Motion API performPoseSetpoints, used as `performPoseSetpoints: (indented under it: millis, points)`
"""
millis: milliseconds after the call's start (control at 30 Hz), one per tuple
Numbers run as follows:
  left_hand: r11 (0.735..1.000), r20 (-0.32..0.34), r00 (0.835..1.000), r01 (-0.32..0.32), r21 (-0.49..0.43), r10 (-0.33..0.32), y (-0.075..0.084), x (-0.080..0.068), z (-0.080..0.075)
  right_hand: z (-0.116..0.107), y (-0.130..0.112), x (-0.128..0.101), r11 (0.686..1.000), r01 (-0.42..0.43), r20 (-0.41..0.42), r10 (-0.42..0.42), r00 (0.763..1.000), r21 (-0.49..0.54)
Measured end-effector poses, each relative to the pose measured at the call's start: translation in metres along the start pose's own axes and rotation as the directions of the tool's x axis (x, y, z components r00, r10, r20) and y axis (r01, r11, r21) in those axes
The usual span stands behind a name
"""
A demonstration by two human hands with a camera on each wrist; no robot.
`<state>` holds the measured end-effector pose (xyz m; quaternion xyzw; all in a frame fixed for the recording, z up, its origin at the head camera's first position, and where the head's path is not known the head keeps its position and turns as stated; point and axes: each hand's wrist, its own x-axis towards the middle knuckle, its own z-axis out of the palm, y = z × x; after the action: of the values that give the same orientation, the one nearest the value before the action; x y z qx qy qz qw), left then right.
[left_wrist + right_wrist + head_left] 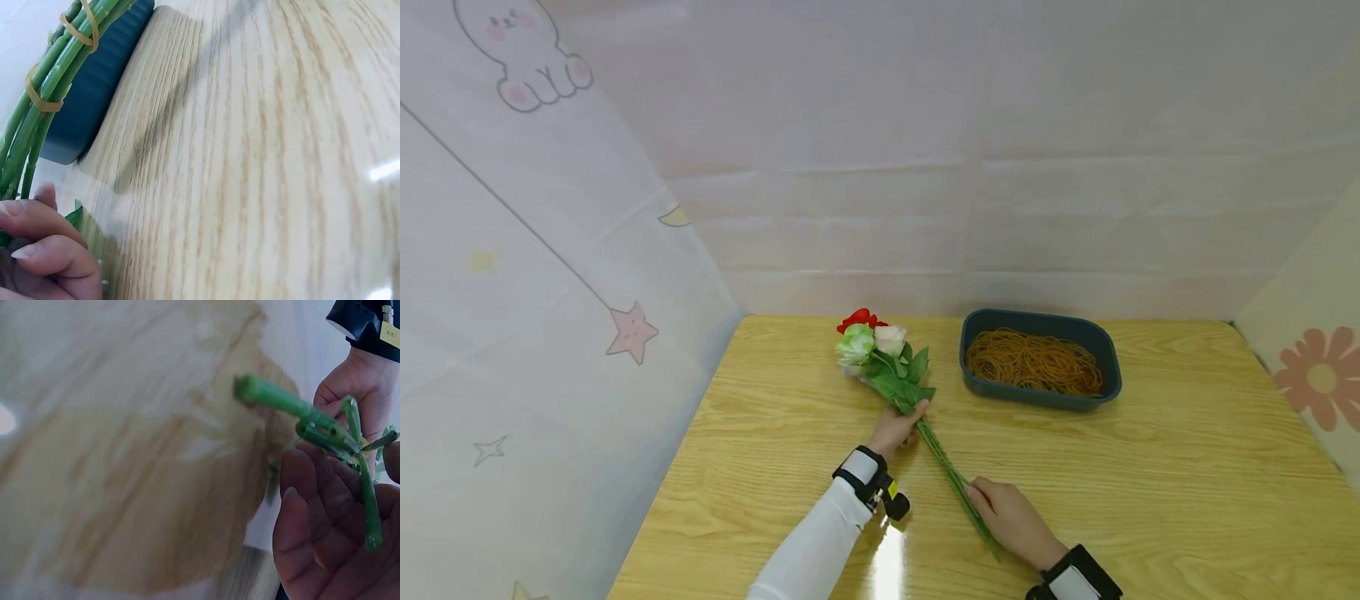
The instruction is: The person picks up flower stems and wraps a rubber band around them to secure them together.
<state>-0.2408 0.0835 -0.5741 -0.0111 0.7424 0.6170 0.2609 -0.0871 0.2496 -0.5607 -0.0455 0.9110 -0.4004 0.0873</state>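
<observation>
A bouquet of flowers (895, 379), with one red, one green-white and one pale pink bloom, slants over the table with its blooms at the far end. My left hand (895, 429) grips the stems just below the leaves. Tan rubber bands (42, 103) circle the green stems (56, 69) in the left wrist view. Lower down, my right hand (1011, 518) holds the stems near their cut ends. Its fingers (300, 512) curl around one side of the splayed stem ends (269, 394), and the thumb lies at the other side in the right wrist view.
A dark blue plastic box (1041, 398) stands at the back of the table, right of the bouquet. A heap of tan rubber bands (1033, 362) lies in it. Behind the wooden table (1187, 467) hangs a pale cloth (880, 208), with printed cloth on both sides.
</observation>
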Motion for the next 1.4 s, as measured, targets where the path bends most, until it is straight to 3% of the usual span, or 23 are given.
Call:
performPoseSetpoints:
  millis: [133,367,700,1000,1200,1400]
  points:
    - [0.998,-0.013,0.998,0.054,0.011,-0.054,0.007,-0.008,0.002,-0.001,0.002,-0.001,1.0,0.013,0.004,-0.013,1.0,-0.019]
    - [1.0,0.018,1.0,0.016,-0.005,-0.016,0.019,-0.022,0.002,-0.002,0.004,-0.002,0.999,0.008,-0.019,-0.009,1.0,-0.033]
    - [0.996,0.028,0.996,0.081,0.032,-0.081,-0.007,-0.003,-0.002,-0.002,0.004,-0.002,0.999,-0.012,-0.027,0.011,1.0,-0.044]
    - [0.993,0.062,0.991,0.115,0.021,-0.116,-0.011,-0.008,-0.005,-0.005,0.001,-0.004,0.998,-0.037,-0.031,0.036,0.999,-0.054]
    - [0.993,0.094,0.99,0.112,-0.037,-0.108,-0.016,-0.012,-0.009,-0.006,0.001,-0.006,0.998,-0.018,-0.027,0.017,1.0,-0.056]
    - [0.992,0.126,0.986,0.118,-0.033,-0.113,-0.018,-0.018,-0.012,-0.005,0.001,-0.006,0.998,-0.03,-0.027,0.028,0.999,-0.061]
